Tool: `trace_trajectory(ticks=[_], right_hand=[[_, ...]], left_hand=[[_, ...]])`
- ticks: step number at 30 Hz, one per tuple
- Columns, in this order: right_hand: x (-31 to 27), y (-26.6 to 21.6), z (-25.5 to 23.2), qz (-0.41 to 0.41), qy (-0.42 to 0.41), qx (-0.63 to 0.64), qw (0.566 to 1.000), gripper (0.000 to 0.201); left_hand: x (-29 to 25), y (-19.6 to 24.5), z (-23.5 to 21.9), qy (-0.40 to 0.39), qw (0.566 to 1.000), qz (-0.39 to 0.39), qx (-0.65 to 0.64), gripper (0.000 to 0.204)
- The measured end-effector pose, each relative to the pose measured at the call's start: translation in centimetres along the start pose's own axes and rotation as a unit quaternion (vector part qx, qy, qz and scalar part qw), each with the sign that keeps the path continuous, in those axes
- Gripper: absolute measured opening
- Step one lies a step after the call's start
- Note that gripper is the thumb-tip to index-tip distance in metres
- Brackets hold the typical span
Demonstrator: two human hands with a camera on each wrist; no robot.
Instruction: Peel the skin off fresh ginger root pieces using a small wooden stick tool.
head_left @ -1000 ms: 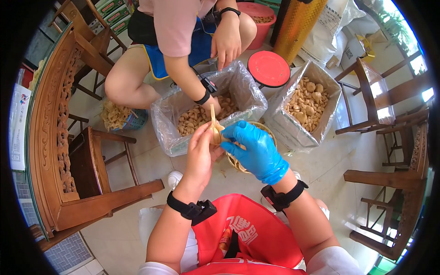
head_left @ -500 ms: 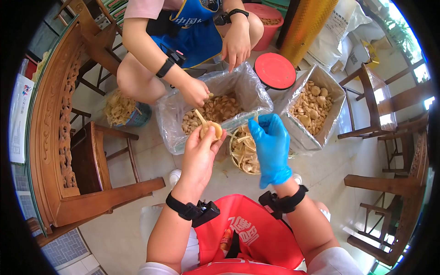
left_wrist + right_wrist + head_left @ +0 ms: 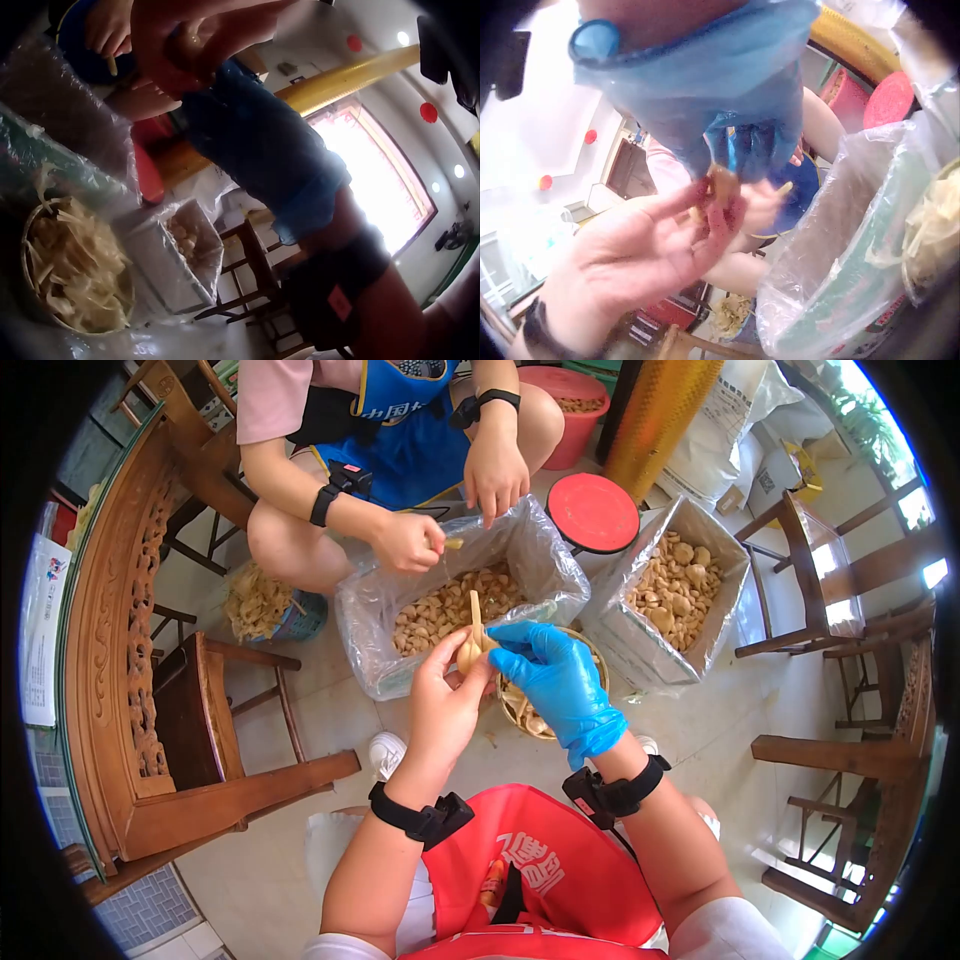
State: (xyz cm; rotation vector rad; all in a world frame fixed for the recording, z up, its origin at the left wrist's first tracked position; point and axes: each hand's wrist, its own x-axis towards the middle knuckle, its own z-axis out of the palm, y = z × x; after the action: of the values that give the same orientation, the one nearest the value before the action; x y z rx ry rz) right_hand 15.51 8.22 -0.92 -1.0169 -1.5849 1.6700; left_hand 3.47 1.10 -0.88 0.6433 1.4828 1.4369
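Peeling a pale piece over a tiled floor

The floor (image 3: 700,730) was pale tile, crowded with carved wooden chairs (image 3: 150,690) on the left and plainer ones (image 3: 850,760) on the right. Two lined boxes of pale lumps stood ahead: the near box (image 3: 450,610) in clear plastic, the far box (image 3: 680,585) to its right, a red lid (image 3: 595,510) between and behind them. A round basket (image 3: 520,705) of strips sat just below the near box.

The bare left hand (image 3: 445,700) curled its fingers round a pale piece (image 3: 470,650) with a strip standing up from it, held above the basket. The gloved right hand (image 3: 555,680) pinched the same piece from the right, fingertips touching the left hand.

A second person (image 3: 400,450) crouched behind the near box, cut off at the shoulders, holding a small piece. The wrist views were blurred; the piece (image 3: 720,187) showed only as a smear between glove and palm, and the basket's far rim was hidden by the glove
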Motion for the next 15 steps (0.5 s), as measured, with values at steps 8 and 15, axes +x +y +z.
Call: trace_trajectory(ticks=[8, 15], right_hand=[[-0.44, 0.36, -0.32, -0.115, 0.039, -0.186, 0.975, 0.021], [-0.96, 0.01, 0.42, -0.234, 0.075, -0.265, 0.932, 0.011]], left_hand=[[-0.19, -0.46, 0.25, -0.028, 0.976, 0.09, 0.198, 0.041], [0.08, -0.5, 0.38, -0.016, 0.998, 0.017, 0.06, 0.038]])
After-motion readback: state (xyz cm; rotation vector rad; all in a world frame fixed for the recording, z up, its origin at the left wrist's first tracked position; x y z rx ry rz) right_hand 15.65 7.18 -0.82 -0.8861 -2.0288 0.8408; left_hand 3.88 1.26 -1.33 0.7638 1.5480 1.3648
